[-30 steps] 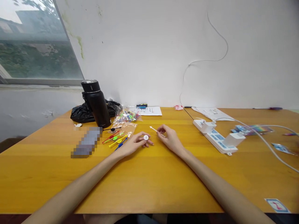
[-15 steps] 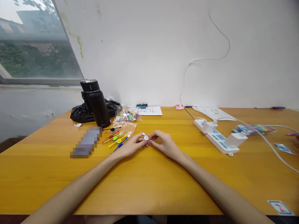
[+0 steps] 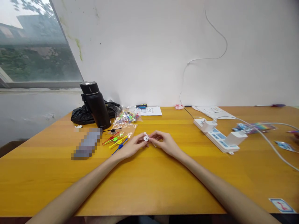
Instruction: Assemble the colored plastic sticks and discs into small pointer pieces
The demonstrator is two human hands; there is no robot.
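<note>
Between my two hands is a white arrow spinner (image 3: 146, 138), a slim plastic pointer with a round disc at its middle. My left hand (image 3: 135, 146) pinches it from the left with thumb and fingers. From the right, my right hand (image 3: 164, 142) grips its other side, and a thin white end shows below those fingertips. Left of my hands lie more arrow spinners: a blue one (image 3: 120, 146), a yellow one (image 3: 118, 142), a green one (image 3: 115, 139), a red one (image 3: 112, 137) and a black one (image 3: 113, 131).
A clear bag (image 3: 127, 116) of colourful small parts lies behind the spinners. Beyond the blurred-out flat object (image 3: 87, 143) stands a black bottle (image 3: 97, 105) by a black plastic bag (image 3: 79, 115). To the right are a power strip (image 3: 217, 137) with cables and a card (image 3: 282, 205).
The white spinner has turned a little in my fingers, so its arrow tip and lower end show more clearly. Both hands stay in nearly the same place.
</note>
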